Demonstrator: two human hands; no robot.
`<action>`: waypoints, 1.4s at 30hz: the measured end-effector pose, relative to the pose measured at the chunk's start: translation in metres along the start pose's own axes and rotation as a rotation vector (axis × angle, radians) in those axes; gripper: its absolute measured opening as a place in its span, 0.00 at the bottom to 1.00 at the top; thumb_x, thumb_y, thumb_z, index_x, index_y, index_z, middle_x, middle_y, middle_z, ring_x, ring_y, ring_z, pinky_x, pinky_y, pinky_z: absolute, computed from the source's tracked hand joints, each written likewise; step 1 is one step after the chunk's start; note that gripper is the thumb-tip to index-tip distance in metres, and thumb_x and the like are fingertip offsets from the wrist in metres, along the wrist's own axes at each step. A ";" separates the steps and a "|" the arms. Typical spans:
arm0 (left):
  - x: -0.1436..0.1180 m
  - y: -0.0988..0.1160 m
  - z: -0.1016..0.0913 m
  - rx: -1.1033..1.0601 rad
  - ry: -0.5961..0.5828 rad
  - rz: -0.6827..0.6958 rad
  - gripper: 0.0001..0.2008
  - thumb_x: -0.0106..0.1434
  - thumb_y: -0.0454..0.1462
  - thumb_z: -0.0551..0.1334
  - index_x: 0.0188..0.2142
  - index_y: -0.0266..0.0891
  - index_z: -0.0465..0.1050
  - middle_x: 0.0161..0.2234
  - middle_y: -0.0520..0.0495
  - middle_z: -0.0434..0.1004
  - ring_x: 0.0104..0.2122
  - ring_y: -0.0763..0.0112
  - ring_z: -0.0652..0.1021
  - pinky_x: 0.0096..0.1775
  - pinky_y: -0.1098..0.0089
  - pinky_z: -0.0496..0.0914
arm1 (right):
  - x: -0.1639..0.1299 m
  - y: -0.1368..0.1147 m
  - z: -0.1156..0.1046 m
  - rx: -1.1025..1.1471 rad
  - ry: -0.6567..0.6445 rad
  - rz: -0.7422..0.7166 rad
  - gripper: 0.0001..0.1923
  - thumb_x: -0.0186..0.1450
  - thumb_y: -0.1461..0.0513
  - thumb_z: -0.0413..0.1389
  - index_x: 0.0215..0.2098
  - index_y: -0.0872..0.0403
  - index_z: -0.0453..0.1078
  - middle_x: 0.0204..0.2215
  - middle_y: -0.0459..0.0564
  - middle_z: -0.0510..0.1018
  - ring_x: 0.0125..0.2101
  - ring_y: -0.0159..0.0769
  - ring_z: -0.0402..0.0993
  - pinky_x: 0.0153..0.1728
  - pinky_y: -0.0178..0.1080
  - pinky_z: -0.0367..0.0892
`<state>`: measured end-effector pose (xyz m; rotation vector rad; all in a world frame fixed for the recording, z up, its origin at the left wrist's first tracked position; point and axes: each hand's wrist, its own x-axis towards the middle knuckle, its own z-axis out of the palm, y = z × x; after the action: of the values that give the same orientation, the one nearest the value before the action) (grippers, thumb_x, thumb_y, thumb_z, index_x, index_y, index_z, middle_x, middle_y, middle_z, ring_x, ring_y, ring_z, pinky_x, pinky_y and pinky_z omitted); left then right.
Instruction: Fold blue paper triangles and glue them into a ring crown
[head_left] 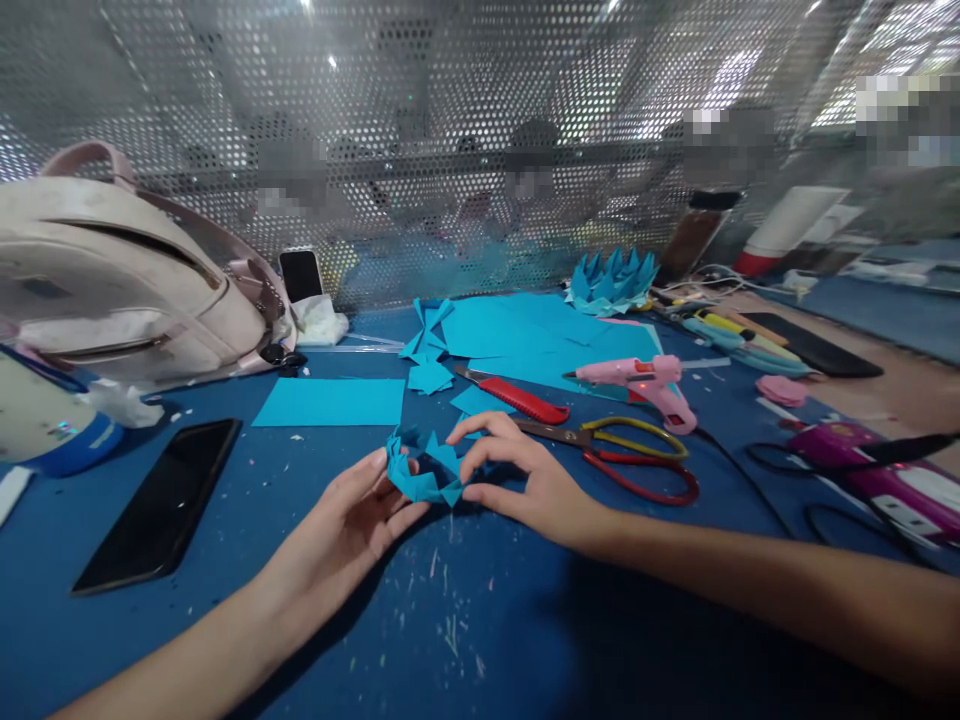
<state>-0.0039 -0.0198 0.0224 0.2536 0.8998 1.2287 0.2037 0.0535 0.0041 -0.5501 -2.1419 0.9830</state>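
Between my hands is a ring of folded blue paper (pixel 427 485) with pointed tips, held just above the table. My left hand (pixel 360 515) grips its left side between thumb and fingers. On the right side, the fingertips and thumb of my right hand (pixel 517 475) pinch the ring's edge. Beyond my right hand lie scissors (pixel 600 440) with one yellow and one red handle, and a red utility knife (pixel 525 400). A pink glue gun (pixel 637 380) rests on its side behind the scissors. Small folded blue paper pieces (pixel 430 376) sit behind the ring.
Blue paper sheets (pixel 517 330) and a finished-looking spiky blue paper piece (pixel 611 283) lie at the back. A black phone (pixel 161 505) and a pale backpack (pixel 127 280) occupy the left. At right are a purple power strip (pixel 870 470), cables and a pink paper roll (pixel 781 390). Perforated metal stands behind.
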 end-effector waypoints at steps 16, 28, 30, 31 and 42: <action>0.002 0.002 -0.018 0.052 -0.497 -0.099 0.10 0.65 0.34 0.66 0.45 0.34 0.76 0.29 0.47 0.78 0.30 0.70 0.80 0.39 0.70 0.73 | -0.005 -0.001 0.006 0.284 -0.042 0.105 0.25 0.71 0.60 0.50 0.64 0.47 0.50 0.62 0.57 0.60 0.62 0.40 0.58 0.55 0.46 0.62; 0.004 0.002 -0.015 -0.008 -0.562 -0.201 0.12 0.68 0.35 0.56 0.32 0.30 0.74 0.26 0.49 0.65 0.26 0.72 0.68 0.36 0.68 0.66 | -0.002 -0.002 0.006 0.641 -0.278 0.329 0.21 0.67 0.49 0.56 0.47 0.57 0.66 0.32 0.49 0.77 0.34 0.32 0.72 0.38 0.36 0.64; 0.003 0.003 -0.013 0.062 -0.596 -0.191 0.09 0.66 0.34 0.58 0.33 0.29 0.75 0.25 0.48 0.67 0.27 0.71 0.70 0.37 0.68 0.66 | 0.000 -0.001 0.004 0.731 -0.290 0.341 0.21 0.66 0.47 0.57 0.41 0.58 0.68 0.26 0.45 0.73 0.27 0.28 0.66 0.31 0.32 0.60; 0.002 0.004 -0.012 0.104 -0.610 -0.183 0.09 0.65 0.34 0.59 0.34 0.29 0.75 0.25 0.47 0.68 0.27 0.70 0.71 0.37 0.68 0.66 | 0.001 -0.002 0.003 0.766 -0.297 0.346 0.21 0.66 0.48 0.58 0.39 0.58 0.68 0.25 0.43 0.71 0.25 0.26 0.64 0.29 0.31 0.59; 0.000 -0.008 -0.008 0.604 -0.464 -0.027 0.19 0.66 0.48 0.62 0.27 0.34 0.74 0.24 0.47 0.75 0.25 0.72 0.73 0.32 0.72 0.65 | 0.003 -0.011 -0.005 0.744 -0.530 0.384 0.21 0.59 0.50 0.65 0.35 0.59 0.69 0.30 0.45 0.72 0.29 0.26 0.65 0.30 0.30 0.59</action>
<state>-0.0037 -0.0253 0.0126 0.9642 0.8377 0.7926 0.2049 0.0516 0.0162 -0.3441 -1.8953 2.2068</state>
